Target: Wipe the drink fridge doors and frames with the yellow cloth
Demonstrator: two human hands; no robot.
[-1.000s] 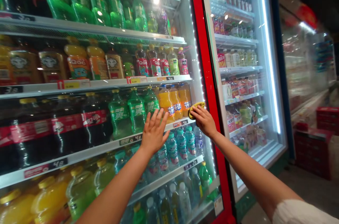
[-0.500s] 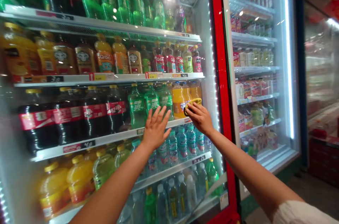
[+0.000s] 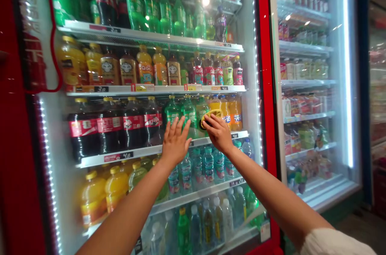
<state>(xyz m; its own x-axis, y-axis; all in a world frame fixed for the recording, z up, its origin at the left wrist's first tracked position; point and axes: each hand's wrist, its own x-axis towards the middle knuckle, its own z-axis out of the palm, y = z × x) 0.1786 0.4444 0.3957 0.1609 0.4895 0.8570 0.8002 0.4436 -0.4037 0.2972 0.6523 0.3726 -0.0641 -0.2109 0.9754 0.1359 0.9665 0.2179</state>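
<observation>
My left hand (image 3: 175,142) lies with fingers spread against the glass door, in front of green bottles (image 3: 188,112) and holding nothing. To its right, my right hand (image 3: 219,134) is closed round a yellow and black cloth (image 3: 211,117), which is pressed to the glass. Behind the glass at that height stand orange bottles (image 3: 235,114), and dark cola bottles (image 3: 132,124) are further left. Both hands are at about the middle shelf's height, a short distance apart.
The cooler has a red frame (image 3: 267,86), with a red cord or handle (image 3: 53,33) at the upper left. Shelves of bottles fill it, including small blue-capped bottles (image 3: 208,164). Another lit cooler (image 3: 307,84) stands to the right.
The view has turned left, so the cooler's left frame now shows. My right hand has moved left across the glass with the cloth, nearer my left hand.
</observation>
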